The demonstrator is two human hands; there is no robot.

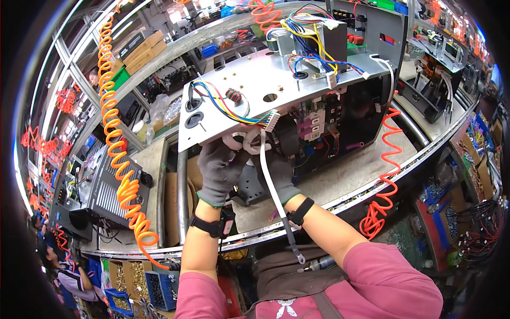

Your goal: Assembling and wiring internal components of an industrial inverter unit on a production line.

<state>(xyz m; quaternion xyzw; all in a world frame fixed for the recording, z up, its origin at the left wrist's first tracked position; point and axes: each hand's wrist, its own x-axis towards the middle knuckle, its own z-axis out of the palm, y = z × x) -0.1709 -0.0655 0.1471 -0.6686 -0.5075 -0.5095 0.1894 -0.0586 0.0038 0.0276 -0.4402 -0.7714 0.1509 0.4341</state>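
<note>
Both my hands wear grey gloves and reach under the front edge of a silver metal panel (248, 91) on an open electrical unit. My left hand (217, 169) is closed at a thick white cable (270, 183), by its looped upper part under the panel edge. Close beside it, my right hand (280, 173) is partly behind the cable, with its fingertips hidden inside the unit. The cable's free end hangs toward me and carries a metal ring lug (301, 259). A white multi-pin connector (272, 121) with coloured wires lies over the panel edge just above my hands.
More wire bundles (319, 40) stand on top of the unit. Orange coiled air hoses hang at the left (114, 133) and right (390, 170). Another grey machine (114, 183) sits left along the line. Parts bins (159, 290) stand below at left. A person (79, 279) works at far lower left.
</note>
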